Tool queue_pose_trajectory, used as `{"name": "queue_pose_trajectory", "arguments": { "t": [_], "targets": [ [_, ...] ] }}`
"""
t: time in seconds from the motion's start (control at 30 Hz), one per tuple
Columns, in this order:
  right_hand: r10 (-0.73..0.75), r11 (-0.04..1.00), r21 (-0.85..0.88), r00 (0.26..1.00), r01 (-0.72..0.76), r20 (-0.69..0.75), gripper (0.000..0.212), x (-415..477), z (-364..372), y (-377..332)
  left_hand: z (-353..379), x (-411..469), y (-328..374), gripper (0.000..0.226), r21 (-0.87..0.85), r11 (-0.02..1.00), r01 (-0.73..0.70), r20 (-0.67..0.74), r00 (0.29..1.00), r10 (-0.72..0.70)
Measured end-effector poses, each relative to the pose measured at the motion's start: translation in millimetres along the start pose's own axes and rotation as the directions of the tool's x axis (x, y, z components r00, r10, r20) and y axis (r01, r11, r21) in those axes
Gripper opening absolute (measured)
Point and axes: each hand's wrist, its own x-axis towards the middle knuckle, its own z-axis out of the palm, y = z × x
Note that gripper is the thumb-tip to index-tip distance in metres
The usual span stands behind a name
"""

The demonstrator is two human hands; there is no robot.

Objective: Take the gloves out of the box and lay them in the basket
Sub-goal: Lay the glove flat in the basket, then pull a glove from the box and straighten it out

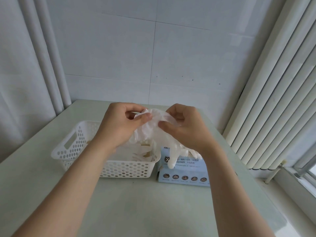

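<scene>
- one glove (pixel 160 139) is out of the box (pixel 184 175) and held up in the air between both hands, so the step in hand looks like opening it out before laying it down.
- the left hand (pixel 119 124) pinches the crumpled cuff between thumb and curled fingers; the right hand (pixel 184 127) pinches the same cuff from the 3 o'clock side, its other fingers curled in.
- the glove hangs toward 6 o'clock, its limp fingers dangling over the top of the box; i cannot tell whether they touch it.
- next move, as i judge it: carry the glove toward 9 o'clock, over the basket (pixel 130 164), lower it flat and let go with both hands.
- the basket, white and full of holes, sits on the table (pixel 153 211) at 9 o'clock of the box, just beside it; several white gloves (pixel 140 153) lie in it already.
- the box is pale blue; more white gloves poke from its top under the right wrist.
</scene>
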Motion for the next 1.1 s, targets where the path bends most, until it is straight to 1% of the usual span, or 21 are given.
{"name": "queue_pose_trajectory", "arguments": {
  "t": [0.1,0.23,0.3,0.43,0.5,0.57,0.63,0.7,0.77,0.83,0.9,0.97,1.1],
  "targets": [
    [-0.003,1.000,0.010,1.000,0.003,0.004,0.016,0,2,-1,2,2,0,0.006,-0.048,0.998,0.033,0.004,0.999,-0.033],
    [0.032,0.999,0.037,0.997,-0.035,0.065,0.013,-2,-1,-2,2,5,1,0.013,-0.145,0.985,0.095,0.016,0.995,-0.094],
    [0.071,0.995,0.057,0.991,-0.078,0.113,0.013,-3,-5,-2,2,6,1,0.014,-0.178,0.979,0.100,-0.005,0.995,-0.103],
    [0.193,0.979,0.014,0.947,-0.203,0.258,0.017,-6,-14,-5,0,8,-2,0.015,-0.116,0.993,-0.003,-0.094,0.996,-0.007],
    [0.226,0.968,0.036,0.924,-0.249,0.308,0.017,-7,-18,-5,-2,8,-2,0.013,-0.053,0.997,-0.058,-0.117,0.992,0.052],
    [0.212,0.946,0.165,0.916,-0.280,0.341,0.016,-8,-20,-3,-4,7,-1,0.011,-0.027,0.996,-0.081,-0.114,0.990,0.077],
    [0.162,0.889,0.350,0.918,-0.296,0.363,0.018,-9,-21,0,-4,7,-1,0.010,-0.040,0.996,-0.074,-0.115,0.991,0.069],
    [0.137,0.777,0.529,0.912,-0.341,0.386,0.024,-7,-19,5,-6,9,-2,0.009,-0.089,0.995,-0.044,-0.111,0.993,0.034],
    [0.127,0.676,0.636,0.909,-0.373,0.398,0.029,-5,-16,10,-10,11,-5,0.007,-0.129,0.992,-0.005,-0.093,0.996,-0.008],
    [0.131,0.648,0.661,0.910,-0.379,0.393,0.025,-3,-12,16,-15,13,-8,0.007,-0.159,0.987,0.034,-0.080,0.996,-0.047],
    [0.156,0.663,0.656,0.923,-0.361,0.351,0.016,-2,-7,18,-20,15,-9,0.008,-0.160,0.985,0.070,-0.086,0.993,-0.084],
    [0.203,0.714,0.617,0.941,-0.331,0.270,0.013,0,1,16,-28,15,-9,0.009,-0.140,0.986,0.094,-0.072,0.992,-0.104],
    [0.255,0.817,0.501,0.958,-0.285,0.129,0.013,7,18,9,-44,14,-11,0.009,-0.120,0.981,0.155,0.021,0.988,-0.153]
  ]
}}
